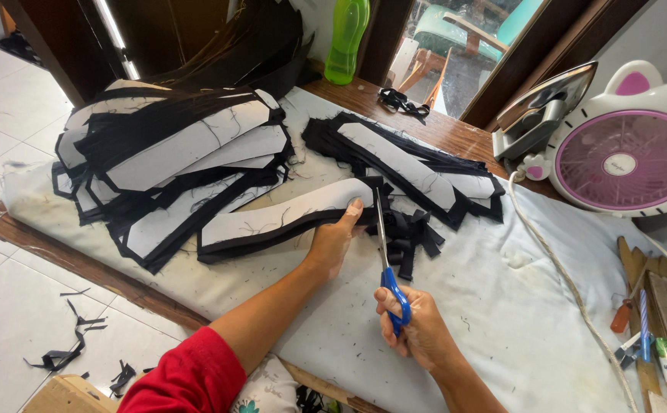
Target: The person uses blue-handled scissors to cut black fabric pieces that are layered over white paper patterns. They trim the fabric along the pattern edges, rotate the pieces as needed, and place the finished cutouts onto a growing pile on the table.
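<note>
My left hand (pixel 335 237) presses flat on the end of a curved black fabric piece faced with white interfacing (pixel 272 218). My right hand (pixel 417 325) grips blue-handled scissors (pixel 385 252), whose blades point away from me and meet the fabric's end beside my left fingertips. A small heap of black trimmed strips (pixel 410 237) lies just right of the blades. A big stack of similar black-and-white pieces (pixel 172 157) lies to the left, and a smaller stack (pixel 417 168) lies beyond the scissors.
A padded white cloth (pixel 517 306) covers the wooden table. An iron (pixel 536 115) and a pink-and-white fan (pixel 624 157) stand at the right, with a white cord (pixel 555 260) trailing forward. A green bottle (pixel 346 38) stands at the back. Black scraps (pixel 69 348) litter the tiled floor.
</note>
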